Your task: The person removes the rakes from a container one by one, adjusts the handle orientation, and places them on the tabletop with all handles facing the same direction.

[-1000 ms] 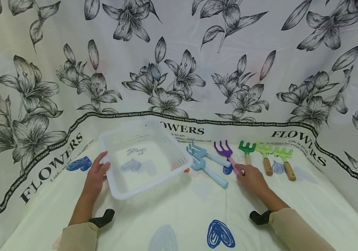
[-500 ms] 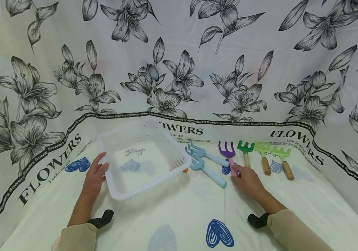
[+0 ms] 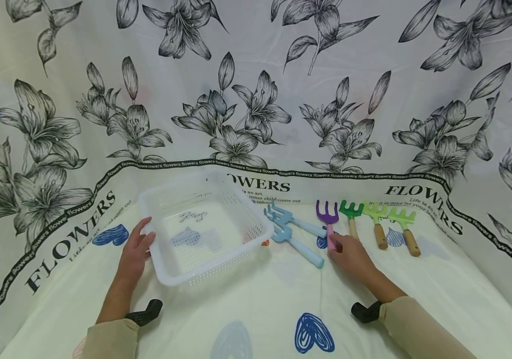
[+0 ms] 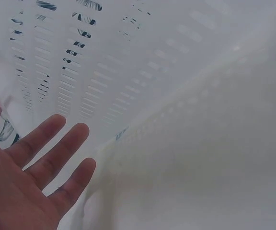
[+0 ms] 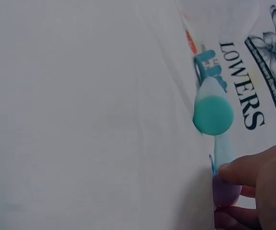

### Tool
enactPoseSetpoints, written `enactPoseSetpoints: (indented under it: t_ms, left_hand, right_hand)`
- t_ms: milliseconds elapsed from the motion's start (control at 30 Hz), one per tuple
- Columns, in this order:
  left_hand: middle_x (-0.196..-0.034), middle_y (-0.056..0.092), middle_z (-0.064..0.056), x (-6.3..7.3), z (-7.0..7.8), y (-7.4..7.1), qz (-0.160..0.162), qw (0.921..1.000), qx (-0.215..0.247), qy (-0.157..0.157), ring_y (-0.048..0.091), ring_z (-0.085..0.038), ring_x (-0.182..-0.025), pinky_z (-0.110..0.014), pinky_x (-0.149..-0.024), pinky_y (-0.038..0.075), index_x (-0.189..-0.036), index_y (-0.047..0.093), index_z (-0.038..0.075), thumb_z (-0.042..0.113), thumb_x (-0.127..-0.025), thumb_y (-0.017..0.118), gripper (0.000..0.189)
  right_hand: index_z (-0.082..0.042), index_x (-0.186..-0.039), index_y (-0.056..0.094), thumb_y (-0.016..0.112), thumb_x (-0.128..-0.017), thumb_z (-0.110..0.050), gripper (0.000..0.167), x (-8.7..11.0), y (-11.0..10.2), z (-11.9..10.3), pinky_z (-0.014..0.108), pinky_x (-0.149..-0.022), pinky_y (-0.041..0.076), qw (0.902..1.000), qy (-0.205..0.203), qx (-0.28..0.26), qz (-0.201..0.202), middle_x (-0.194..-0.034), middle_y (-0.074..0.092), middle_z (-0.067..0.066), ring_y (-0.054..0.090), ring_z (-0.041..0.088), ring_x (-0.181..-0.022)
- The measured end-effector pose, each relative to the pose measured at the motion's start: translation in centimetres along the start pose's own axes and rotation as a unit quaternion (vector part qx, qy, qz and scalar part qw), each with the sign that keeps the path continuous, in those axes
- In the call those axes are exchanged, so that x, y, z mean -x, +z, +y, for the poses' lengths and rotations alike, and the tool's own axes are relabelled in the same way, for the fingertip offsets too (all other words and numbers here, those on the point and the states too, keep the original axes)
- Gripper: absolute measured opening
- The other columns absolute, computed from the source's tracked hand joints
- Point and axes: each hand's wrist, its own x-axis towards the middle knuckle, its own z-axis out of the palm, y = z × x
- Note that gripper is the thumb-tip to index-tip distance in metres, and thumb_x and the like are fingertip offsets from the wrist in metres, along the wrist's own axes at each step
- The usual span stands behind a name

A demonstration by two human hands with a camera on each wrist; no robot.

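Observation:
My left hand (image 3: 134,252) holds the left rim of a white perforated plastic basket (image 3: 220,264). Its fingers (image 4: 51,163) stretch along the outside of the basket wall in the left wrist view. My right hand (image 3: 350,257) pinches the pink handle of a purple-headed hand rake (image 3: 327,217), tines pointing away from me. The right wrist view shows the rounded end of that handle (image 5: 226,189) between thumb and fingers. Just left of it lie two light-blue hand rakes (image 3: 305,252), one partly behind the other. A dark-green hand rake (image 3: 351,209) lies right beside the purple one, its handle partly hidden by my right hand.
Two lime-green hand rakes (image 3: 410,239) with wooden handles lie farther right. Beneath everything is a white cloth (image 3: 256,319) printed with hearts. A flower-printed curtain (image 3: 256,75) rises behind as a backdrop.
The purple rake has swung from slanting left to nearly upright and shifted slightly, coming beside the dark-green rake. My right hand moved a little left with its handle. The left hand and basket stayed put.

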Motion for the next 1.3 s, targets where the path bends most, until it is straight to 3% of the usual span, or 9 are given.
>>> enactPoseSetpoints:
  t_ms: [233, 533, 833, 1133, 1300]
  left_hand:
    - [-0.151, 0.031, -0.022, 0.2, 0.2, 0.0, 0.0, 0.9999, -0.005, 0.014, 0.037, -0.043, -0.132, -0.064, -0.103, 0.031, -0.157, 0.015, 0.027, 0.047, -0.103, 0.037, 0.062]
    - [-0.151, 0.032, -0.021, 0.0, 0.0, 0.0, 0.003, 0.9999, -0.008, 0.011, 0.038, -0.042, -0.132, -0.063, -0.104, 0.032, -0.157, 0.015, 0.028, 0.047, -0.103, 0.036, 0.061]
    - [-0.151, 0.03, -0.023, 0.0, -0.1, 0.0, 0.001, 0.9999, -0.009, 0.007, 0.036, -0.044, -0.133, -0.064, -0.103, 0.031, -0.157, 0.014, 0.025, 0.043, -0.104, 0.036, 0.061]
    - [-0.152, 0.03, -0.021, 0.2, 0.0, 0.0, 0.002, 0.9999, -0.012, 0.011, 0.037, -0.043, -0.133, -0.064, -0.103, 0.032, -0.157, 0.014, 0.029, 0.047, -0.103, 0.036, 0.061]
    - [-0.152, 0.031, -0.02, 0.2, 0.1, 0.0, 0.003, 0.9998, -0.016, 0.009, 0.037, -0.042, -0.133, -0.063, -0.103, 0.032, -0.157, 0.014, 0.032, 0.048, -0.103, 0.036, 0.061]
  right_hand:
    - [0.003, -0.136, 0.053, 0.067, -0.09, -0.013, 0.051, -0.3, 0.2, 0.2, 0.031, -0.067, 0.042, 0.9997, -0.019, 0.006, 0.011, -0.086, 0.055, 0.006, 0.05, 0.022, -0.082]
    - [-0.003, -0.14, 0.052, 0.068, -0.09, -0.016, 0.054, -0.7, 0.4, 0.2, 0.03, -0.066, 0.043, 0.9999, -0.003, 0.003, 0.01, -0.087, 0.055, 0.006, 0.05, 0.022, -0.084]
    - [-0.001, -0.14, 0.051, 0.067, -0.089, -0.014, 0.055, -0.6, 0.2, 0.2, 0.031, -0.065, 0.043, 0.9997, -0.021, -0.008, 0.014, -0.089, 0.055, 0.006, 0.05, 0.023, -0.084]
    - [0.0, -0.137, 0.054, 0.069, -0.089, -0.017, 0.053, -0.6, -0.2, -0.1, 0.032, -0.068, 0.045, 0.9996, -0.024, -0.002, 0.016, -0.091, 0.058, 0.007, 0.051, 0.023, -0.084]
    - [-0.002, -0.133, 0.057, 0.069, -0.09, -0.02, 0.049, -1.1, -1.1, -0.1, 0.033, -0.064, 0.044, 0.9986, -0.032, 0.023, 0.036, -0.092, 0.059, 0.008, 0.051, 0.024, -0.082]
